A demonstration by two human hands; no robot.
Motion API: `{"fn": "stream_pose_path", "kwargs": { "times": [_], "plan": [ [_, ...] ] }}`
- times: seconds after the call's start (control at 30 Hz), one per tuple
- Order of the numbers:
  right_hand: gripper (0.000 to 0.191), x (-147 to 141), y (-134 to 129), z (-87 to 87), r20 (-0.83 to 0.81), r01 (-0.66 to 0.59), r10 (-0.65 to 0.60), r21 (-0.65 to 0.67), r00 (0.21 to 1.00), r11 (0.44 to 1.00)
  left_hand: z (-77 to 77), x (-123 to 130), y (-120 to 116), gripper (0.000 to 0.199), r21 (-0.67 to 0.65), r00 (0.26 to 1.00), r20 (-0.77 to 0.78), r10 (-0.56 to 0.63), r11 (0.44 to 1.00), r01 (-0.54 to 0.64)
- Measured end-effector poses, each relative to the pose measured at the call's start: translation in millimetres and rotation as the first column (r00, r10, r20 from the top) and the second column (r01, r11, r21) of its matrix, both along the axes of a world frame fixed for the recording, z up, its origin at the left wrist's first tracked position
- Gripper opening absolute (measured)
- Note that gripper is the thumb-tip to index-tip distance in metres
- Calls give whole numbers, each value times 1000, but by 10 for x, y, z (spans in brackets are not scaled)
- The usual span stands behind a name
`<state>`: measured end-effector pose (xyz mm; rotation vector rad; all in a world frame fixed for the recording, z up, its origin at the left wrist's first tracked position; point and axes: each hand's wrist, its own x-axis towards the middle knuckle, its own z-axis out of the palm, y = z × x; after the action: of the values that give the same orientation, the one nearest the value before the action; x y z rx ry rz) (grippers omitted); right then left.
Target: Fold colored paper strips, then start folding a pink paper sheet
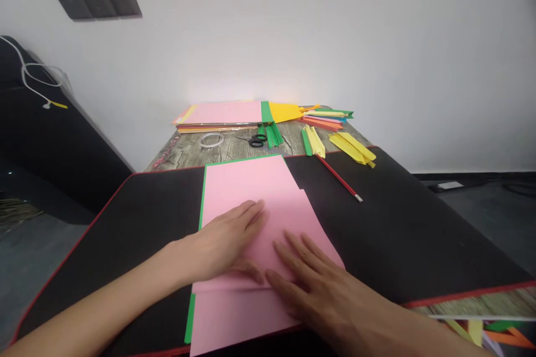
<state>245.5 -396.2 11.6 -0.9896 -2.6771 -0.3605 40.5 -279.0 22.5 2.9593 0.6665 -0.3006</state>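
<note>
Pink paper [255,184] lies on the black mat in front of me, with a green sheet [190,318] showing along its left and top edges. A fold or overlapping edge runs across the pink paper near the bottom. My left hand [230,242] rests on the pink paper, fingers stretched out and thumb apart. Flat on the right part of the same paper is my right hand [314,281], its fingers spread. Neither hand grips anything. What lies under the palms is hidden.
A red pencil [339,178] and folded yellow strips [352,148] lie at the back right of the mat [402,234]. Behind are scissors [256,140], a tape roll [211,140], a paper stack [226,112] and green folded strips [274,135]. Paper scraps [489,334] sit lower right.
</note>
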Motion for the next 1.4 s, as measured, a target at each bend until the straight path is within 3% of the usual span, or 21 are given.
{"fn": "stream_pose_path", "kwargs": {
  "times": [0.17,0.3,0.6,0.77,0.9,1.03,1.1,1.23,1.4],
  "plan": [
    [43,-101,-29,-295,11,40,-40,-2,999,999,-37,21,-36,105,-18,1000,-4,-7,1000,6],
    [46,-119,-51,-462,6,67,-68,96,998,993,-79,17,-37,110,-35,1000,-2,2,999,-2],
    [34,391,-265,-282,131,82,-117,247,984,965,-61,25,-33,110,-120,999,-27,35,992,-38],
    [35,625,-330,-226,82,145,-180,320,980,936,32,73,-42,105,-144,997,-54,57,987,-64],
    [34,423,-271,-201,-91,227,-209,290,974,930,64,94,-50,108,-142,996,-59,72,987,-79],
    [39,48,-165,-346,-169,58,-21,218,985,974,59,127,-99,105,-112,997,-38,63,991,-67],
    [40,-58,-132,-457,-172,25,12,212,985,977,61,162,-137,100,-90,995,-57,86,992,-91],
    [32,-86,-125,-584,-220,69,-20,222,975,973,49,187,-179,107,-118,988,-94,119,985,-130],
    [30,-80,-117,-549,-259,69,-8,227,966,972,-42,65,-115,112,-204,993,-23,117,972,-119]
  ]
}}
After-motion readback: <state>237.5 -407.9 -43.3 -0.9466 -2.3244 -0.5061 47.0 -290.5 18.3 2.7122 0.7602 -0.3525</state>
